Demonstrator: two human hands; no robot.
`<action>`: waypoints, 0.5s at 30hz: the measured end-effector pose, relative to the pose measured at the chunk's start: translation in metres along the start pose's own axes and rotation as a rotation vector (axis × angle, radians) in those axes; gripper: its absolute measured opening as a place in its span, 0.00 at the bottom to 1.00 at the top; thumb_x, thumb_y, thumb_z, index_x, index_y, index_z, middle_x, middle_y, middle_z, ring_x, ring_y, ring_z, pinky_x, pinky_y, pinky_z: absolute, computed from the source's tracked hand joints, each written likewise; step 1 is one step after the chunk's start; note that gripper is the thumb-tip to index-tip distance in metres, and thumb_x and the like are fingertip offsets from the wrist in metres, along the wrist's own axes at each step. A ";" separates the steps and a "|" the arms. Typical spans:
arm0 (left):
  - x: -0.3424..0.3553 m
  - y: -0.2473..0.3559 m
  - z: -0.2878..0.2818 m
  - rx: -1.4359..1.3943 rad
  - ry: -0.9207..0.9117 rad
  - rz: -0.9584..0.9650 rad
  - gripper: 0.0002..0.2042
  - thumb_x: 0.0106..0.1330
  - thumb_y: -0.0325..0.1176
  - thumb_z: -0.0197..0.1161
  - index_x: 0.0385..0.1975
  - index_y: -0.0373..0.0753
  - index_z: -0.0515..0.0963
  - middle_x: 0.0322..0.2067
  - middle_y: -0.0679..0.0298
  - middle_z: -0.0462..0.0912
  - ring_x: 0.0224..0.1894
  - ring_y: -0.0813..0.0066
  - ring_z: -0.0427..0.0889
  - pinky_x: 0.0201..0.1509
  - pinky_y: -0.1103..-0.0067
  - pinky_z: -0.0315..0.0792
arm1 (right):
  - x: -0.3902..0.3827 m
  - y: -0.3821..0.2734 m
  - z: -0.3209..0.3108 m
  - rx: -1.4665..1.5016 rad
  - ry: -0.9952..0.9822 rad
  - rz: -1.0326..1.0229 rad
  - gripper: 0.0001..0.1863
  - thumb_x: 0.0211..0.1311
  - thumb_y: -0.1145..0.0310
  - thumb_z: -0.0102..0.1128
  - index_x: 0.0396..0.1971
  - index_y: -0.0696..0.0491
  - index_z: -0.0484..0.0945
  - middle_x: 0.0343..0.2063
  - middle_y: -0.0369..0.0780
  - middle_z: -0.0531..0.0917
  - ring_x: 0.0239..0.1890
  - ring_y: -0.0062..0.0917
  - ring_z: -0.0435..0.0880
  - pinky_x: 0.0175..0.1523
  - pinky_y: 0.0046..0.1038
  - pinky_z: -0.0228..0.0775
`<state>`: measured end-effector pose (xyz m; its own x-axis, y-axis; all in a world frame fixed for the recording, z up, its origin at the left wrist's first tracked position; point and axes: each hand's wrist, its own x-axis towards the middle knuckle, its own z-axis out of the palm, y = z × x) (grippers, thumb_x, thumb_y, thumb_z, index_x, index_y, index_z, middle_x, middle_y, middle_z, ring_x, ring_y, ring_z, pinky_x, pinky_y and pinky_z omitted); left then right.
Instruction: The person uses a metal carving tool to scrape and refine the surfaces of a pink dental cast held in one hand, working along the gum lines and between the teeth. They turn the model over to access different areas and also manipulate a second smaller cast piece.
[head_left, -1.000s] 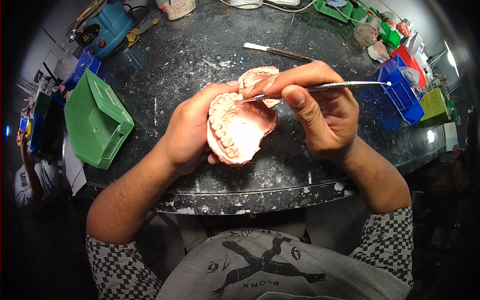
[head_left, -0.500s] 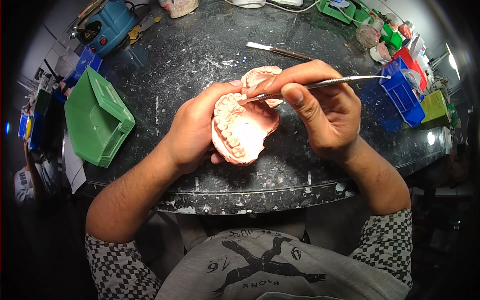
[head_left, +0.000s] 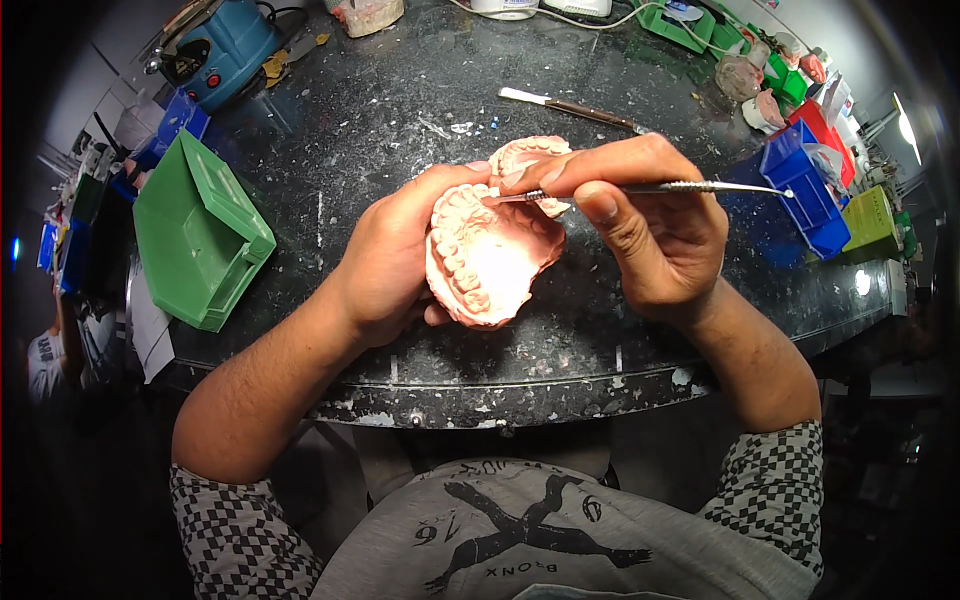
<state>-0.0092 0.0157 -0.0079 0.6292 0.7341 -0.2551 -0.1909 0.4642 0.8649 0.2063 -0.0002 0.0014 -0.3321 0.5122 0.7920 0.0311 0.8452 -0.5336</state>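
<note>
My left hand [head_left: 385,255] is closed around the left side of a pink plaster dental model [head_left: 458,268], its row of teeth facing up. Strong light washes out the model's middle. Between thumb and fingers, my right hand [head_left: 665,225] grips a thin metal dental carver [head_left: 660,187]. One tip of the carver meets the model near its front teeth, while the curved other end points right. Just beyond lies a second pink dental model [head_left: 530,150], partly hidden by my right fingers.
On the left stand an open green bin [head_left: 190,245] and a blue machine [head_left: 220,55]. A brush [head_left: 570,108] lies beyond my hands. Blue bin [head_left: 800,190], red bin [head_left: 825,135] and a yellow-green box [head_left: 870,222] line the right side. The black table's edge [head_left: 450,400] curves near me.
The carver has tilted flatter, its far end dropping toward the blue bin. My right hand has shifted slightly down and right. My left hand still holds the model.
</note>
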 end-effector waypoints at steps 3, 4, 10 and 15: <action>0.000 0.000 -0.002 0.017 -0.002 -0.009 0.23 0.75 0.44 0.40 0.46 0.30 0.77 0.37 0.53 0.85 0.38 0.67 0.86 0.45 0.76 0.80 | 0.000 0.000 -0.001 0.021 -0.026 0.041 0.08 0.68 0.74 0.59 0.42 0.62 0.80 0.36 0.44 0.85 0.37 0.24 0.85 0.41 0.23 0.78; -0.001 0.001 -0.002 0.022 -0.004 -0.011 0.23 0.75 0.44 0.40 0.46 0.30 0.77 0.37 0.53 0.85 0.38 0.67 0.86 0.45 0.76 0.80 | 0.000 0.000 0.000 0.021 -0.030 0.047 0.08 0.68 0.74 0.59 0.42 0.62 0.80 0.36 0.44 0.85 0.37 0.24 0.85 0.41 0.23 0.78; -0.001 0.000 0.001 0.012 0.005 0.008 0.23 0.75 0.44 0.40 0.46 0.29 0.76 0.38 0.52 0.84 0.38 0.67 0.85 0.44 0.75 0.80 | 0.001 0.001 0.000 0.091 0.001 0.053 0.09 0.68 0.74 0.58 0.43 0.62 0.78 0.38 0.45 0.84 0.39 0.25 0.85 0.44 0.24 0.78; -0.002 0.001 0.007 -0.119 -0.008 0.022 0.23 0.75 0.44 0.40 0.48 0.30 0.75 0.39 0.53 0.84 0.39 0.66 0.85 0.46 0.75 0.80 | -0.001 0.002 0.000 0.092 -0.009 0.015 0.09 0.68 0.75 0.57 0.44 0.63 0.77 0.40 0.46 0.83 0.42 0.27 0.85 0.46 0.25 0.79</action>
<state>-0.0050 0.0113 -0.0031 0.6301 0.7407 -0.2330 -0.2920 0.5041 0.8128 0.2065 0.0010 -0.0002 -0.3406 0.5233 0.7811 -0.0506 0.8194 -0.5710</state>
